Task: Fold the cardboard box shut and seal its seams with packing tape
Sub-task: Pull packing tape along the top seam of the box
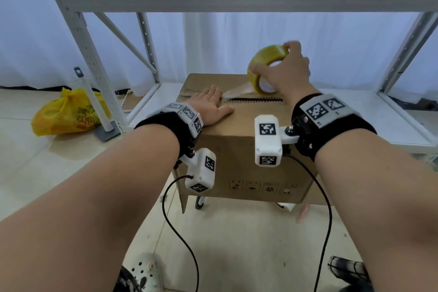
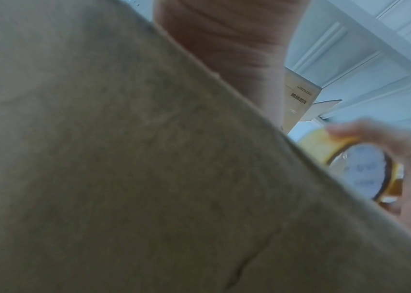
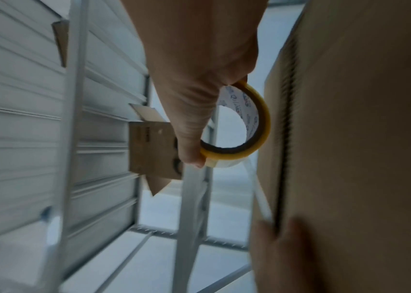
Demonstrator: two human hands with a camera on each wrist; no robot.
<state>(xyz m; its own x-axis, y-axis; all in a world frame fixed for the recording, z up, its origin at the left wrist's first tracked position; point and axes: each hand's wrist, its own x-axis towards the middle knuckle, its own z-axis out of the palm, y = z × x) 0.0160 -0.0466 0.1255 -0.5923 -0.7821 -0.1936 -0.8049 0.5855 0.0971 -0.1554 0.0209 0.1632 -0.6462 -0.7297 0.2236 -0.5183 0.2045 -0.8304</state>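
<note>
On top of the cardboard box [image 1: 237, 123], left hand [image 1: 208, 104] lies flat, pinning the tape end on the centre seam [image 1: 256, 101]. Right hand [image 1: 291, 71] grips the tape roll [image 1: 265, 66] just right of it, strip taut between them. Seam runs left-right, so I'd expect the pull to go rightward along it.

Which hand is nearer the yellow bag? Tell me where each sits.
Left. The left hand presses flat on the box top, on the side toward the bag on the floor. The right hand grips the tape roll farther away.
</note>
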